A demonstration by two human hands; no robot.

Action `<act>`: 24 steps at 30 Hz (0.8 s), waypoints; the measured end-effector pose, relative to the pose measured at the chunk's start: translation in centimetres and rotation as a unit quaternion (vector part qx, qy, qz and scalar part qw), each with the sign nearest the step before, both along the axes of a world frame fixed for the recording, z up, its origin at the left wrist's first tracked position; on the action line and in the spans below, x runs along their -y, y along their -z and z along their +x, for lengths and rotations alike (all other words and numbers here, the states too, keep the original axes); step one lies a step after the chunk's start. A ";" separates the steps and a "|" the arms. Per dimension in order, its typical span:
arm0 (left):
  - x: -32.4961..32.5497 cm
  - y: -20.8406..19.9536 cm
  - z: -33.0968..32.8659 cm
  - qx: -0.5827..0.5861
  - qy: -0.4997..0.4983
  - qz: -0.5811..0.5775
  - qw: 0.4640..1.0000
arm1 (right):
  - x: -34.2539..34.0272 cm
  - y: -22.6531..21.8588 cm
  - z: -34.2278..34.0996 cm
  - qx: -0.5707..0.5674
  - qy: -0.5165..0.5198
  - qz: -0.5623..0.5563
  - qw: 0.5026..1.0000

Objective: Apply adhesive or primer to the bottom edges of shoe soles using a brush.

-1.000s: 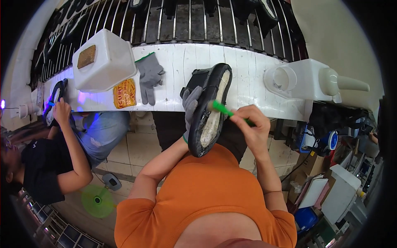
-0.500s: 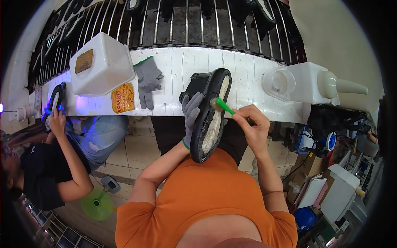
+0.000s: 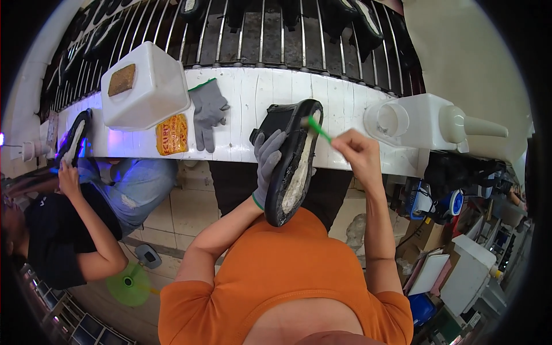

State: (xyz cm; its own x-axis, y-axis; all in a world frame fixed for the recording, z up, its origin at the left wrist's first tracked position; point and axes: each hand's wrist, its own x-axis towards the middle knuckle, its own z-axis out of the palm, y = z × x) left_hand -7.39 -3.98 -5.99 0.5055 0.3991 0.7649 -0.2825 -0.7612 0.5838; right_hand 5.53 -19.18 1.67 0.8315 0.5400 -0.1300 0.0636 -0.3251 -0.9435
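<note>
Right hand [image 3: 357,150], bare, closed in a pinch on the handle of a green brush [image 3: 319,130]; bristle end points away from the grip, to the left and a little farther out. Left hand [image 3: 268,160], in a grey glove, gripping a black shoe [image 3: 282,187] by its upper, thumb hidden. Shoe lies left of the right-hand grip and directly against the left, which is the nearer hand. Its long axis runs from the wearer's body outward, far end leaning right; pale-centred sole faces up toward the brush. Bristles sit over the sole's far-end edge; touching or just above, blur prevents telling. Containers: right of the brush grip and farther out, a see-through cup [image 3: 406,122], some greyish matter low inside, kind unclear; just beyond it a white jug [image 3: 428,110], opaque, contents hidden. Left of the gloved grip, well apart and farther out, a white tub [image 3: 164,86], inside not visible, brown block [image 3: 122,79] resting on it; between tub and shoe, a loose grey glove [image 3: 208,109].
</note>
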 end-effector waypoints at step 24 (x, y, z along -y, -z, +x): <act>-1.0 -1.7 -0.4 -0.034 0.057 -0.052 0.996 | 0.9 -6.4 -5.2 0.165 -0.243 -0.025 0.956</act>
State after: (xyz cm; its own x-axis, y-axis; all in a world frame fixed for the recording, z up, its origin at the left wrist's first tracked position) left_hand -7.76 -3.02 -4.30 0.6008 0.4118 0.6851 -0.3206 -0.6610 0.6785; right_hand 0.33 -20.09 8.10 0.4841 0.8730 0.0591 0.5093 -0.2262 -0.8303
